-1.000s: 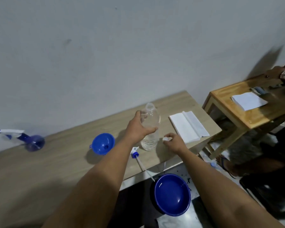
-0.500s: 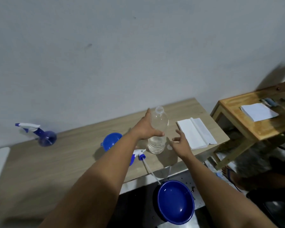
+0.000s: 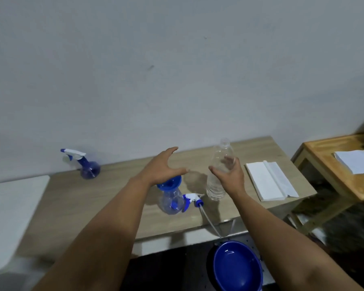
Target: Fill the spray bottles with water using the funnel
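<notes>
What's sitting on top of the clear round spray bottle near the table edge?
A blue plastic funnel sits in the neck of the clear round spray bottle. The left hand hovers above and covers the funnel's far rim.

A pale wooden table (image 3: 118, 208) stands against the wall. On it — two spray bottles (image 3: 90, 169) (image 3: 170, 201), a loose sprayer head (image 3: 192, 199), a folded white cloth (image 3: 270, 180).

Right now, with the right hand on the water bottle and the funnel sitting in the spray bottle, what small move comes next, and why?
Probably lift the clear water bottle toward the blue funnel and start tipping it. The right hand grips it, its cap is off, and the funnel sits in the neck of the clear spray bottle, whose trigger head lies beside it. The left hand hovers open above the funnel, free to steady it.
</notes>
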{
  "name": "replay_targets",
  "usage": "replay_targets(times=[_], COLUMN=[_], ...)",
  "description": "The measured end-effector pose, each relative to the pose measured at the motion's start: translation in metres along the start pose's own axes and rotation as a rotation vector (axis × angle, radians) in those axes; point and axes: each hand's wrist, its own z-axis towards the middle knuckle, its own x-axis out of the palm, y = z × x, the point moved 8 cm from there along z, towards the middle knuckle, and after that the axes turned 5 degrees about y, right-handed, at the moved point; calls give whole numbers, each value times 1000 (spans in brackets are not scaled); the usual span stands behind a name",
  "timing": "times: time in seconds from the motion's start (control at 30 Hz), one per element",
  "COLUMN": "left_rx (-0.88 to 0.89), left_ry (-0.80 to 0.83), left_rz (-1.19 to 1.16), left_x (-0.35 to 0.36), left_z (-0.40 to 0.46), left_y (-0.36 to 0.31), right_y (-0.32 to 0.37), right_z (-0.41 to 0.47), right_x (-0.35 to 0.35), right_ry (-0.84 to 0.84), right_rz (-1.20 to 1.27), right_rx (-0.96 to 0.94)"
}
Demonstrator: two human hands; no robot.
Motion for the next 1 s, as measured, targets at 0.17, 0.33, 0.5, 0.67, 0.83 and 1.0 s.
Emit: replay_targets(times=[0.17, 0.33, 0.5, 0.67, 0.83, 1.0], left_rx=[-43, -52, -25, 10, 26, 8], left_ry=[-24, 3, 19, -52, -91, -105], left_rz=[-64, -121, -151, -180, -195, -214], left_x=[-2, 3, 15, 20, 21, 22], left_z=[-21, -27, -29, -34, -39, -43], left_y=[43, 70, 80, 82, 83, 84], right_y=[13, 51, 80, 107, 104, 86], right_z=[-5, -3, -3, -19, -34, -50], right_x=[-9, -17, -6, 20, 42, 55], right_ry=[-136, -136, -26, 202, 418, 582], right_rz=[55, 57, 195, 67, -129, -429], right_rx=[-35, -149, -204, -276, -225, -153])
